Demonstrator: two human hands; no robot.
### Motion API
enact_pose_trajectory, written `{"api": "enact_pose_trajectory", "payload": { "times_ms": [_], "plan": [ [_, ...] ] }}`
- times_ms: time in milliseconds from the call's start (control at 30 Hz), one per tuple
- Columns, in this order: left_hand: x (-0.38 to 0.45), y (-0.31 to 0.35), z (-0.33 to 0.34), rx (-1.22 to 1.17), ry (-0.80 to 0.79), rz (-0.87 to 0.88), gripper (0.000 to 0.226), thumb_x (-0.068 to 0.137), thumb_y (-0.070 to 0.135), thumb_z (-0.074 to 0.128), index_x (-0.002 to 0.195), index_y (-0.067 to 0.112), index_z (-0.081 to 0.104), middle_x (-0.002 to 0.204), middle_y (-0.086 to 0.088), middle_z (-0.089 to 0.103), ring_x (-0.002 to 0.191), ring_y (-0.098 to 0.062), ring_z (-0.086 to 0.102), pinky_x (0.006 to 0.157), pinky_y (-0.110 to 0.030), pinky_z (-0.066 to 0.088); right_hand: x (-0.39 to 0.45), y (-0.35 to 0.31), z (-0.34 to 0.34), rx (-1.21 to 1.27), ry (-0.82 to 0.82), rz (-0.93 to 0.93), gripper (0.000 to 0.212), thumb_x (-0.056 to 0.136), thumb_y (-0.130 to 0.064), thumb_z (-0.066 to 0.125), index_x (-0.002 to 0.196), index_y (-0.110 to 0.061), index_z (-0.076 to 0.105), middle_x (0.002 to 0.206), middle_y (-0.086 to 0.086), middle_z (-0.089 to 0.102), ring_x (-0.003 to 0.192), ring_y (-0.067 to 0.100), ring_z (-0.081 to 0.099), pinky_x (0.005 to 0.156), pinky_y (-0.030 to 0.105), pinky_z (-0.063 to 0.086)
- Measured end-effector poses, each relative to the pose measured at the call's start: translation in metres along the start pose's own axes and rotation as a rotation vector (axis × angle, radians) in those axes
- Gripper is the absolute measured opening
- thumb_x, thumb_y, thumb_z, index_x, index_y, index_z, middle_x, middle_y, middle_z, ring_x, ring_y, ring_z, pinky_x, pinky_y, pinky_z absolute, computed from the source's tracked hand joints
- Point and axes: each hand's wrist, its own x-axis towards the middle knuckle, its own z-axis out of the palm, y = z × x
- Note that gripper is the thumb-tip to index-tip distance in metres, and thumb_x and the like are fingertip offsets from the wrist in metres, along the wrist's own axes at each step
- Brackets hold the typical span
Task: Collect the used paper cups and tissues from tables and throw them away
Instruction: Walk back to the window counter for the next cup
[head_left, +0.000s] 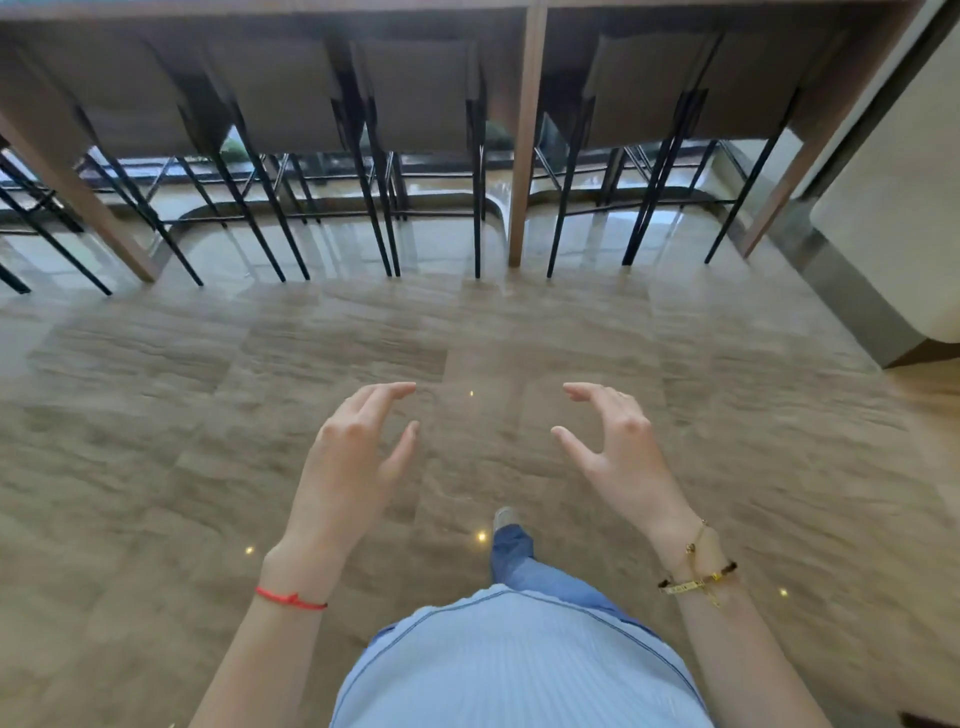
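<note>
My left hand (358, 452) and my right hand (613, 447) are held out in front of me over the floor, palms facing each other, fingers curled and spread. Neither hand holds anything. A red string circles my left wrist and gold bracelets my right. No paper cup and no tissue is in view. The tops of the tables are out of sight above the frame.
A long wooden counter (527, 130) runs across the far side, with several brown high stools (415, 93) on thin black legs tucked under it. A white wall with a metal base (852, 291) stands at the right. Glossy beige tile floor (208, 415) lies between me and the stools.
</note>
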Motion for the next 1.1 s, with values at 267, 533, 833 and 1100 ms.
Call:
{"api": "enact_pose_trajectory", "payload": {
  "times_ms": [267, 533, 833, 1100],
  "plan": [
    [0.179, -0.002, 0.020, -0.004, 0.062, -0.028, 0.035, 0.088, 0.015, 0.065, 0.122, 0.018, 0.061, 0.116, 0.005, 0.062, 0.109, -0.014, 0.058, 0.098, -0.028, 0.043, 0.197, 0.025, -0.022, -0.038, -0.007, -0.085, 0.043, 0.084, -0.025, 0.070, 0.124, -0.016, 0.057, 0.117, -0.003, 0.062, 0.117, 0.014, 0.049, 0.101, 0.019, 0.032],
    [0.319, -0.038, 0.038, -0.014, 0.063, -0.069, 0.035, 0.089, 0.018, 0.063, 0.124, 0.018, 0.059, 0.119, 0.007, 0.061, 0.113, -0.011, 0.057, 0.098, -0.031, 0.045, 0.349, 0.042, 0.001, -0.035, -0.050, -0.097, 0.045, 0.084, -0.029, 0.069, 0.126, -0.019, 0.055, 0.118, -0.006, 0.060, 0.118, 0.009, 0.047, 0.101, 0.016, 0.030],
    [0.507, -0.109, 0.044, -0.002, 0.098, -0.081, 0.036, 0.088, 0.019, 0.063, 0.124, 0.021, 0.059, 0.119, 0.009, 0.061, 0.113, -0.009, 0.056, 0.098, -0.025, 0.043, 0.554, 0.038, 0.042, -0.042, -0.069, -0.131, 0.046, 0.086, -0.029, 0.067, 0.128, -0.019, 0.053, 0.121, -0.006, 0.060, 0.119, 0.009, 0.047, 0.103, 0.021, 0.034],
    [0.683, -0.164, 0.022, 0.043, 0.092, -0.044, 0.037, 0.089, 0.020, 0.064, 0.125, 0.021, 0.058, 0.120, 0.009, 0.061, 0.112, -0.007, 0.056, 0.098, -0.023, 0.042, 0.736, 0.012, 0.070, 0.012, -0.022, -0.152, 0.046, 0.087, -0.031, 0.067, 0.129, -0.022, 0.052, 0.124, -0.009, 0.058, 0.125, 0.006, 0.044, 0.107, 0.026, 0.035]
  ]
}}
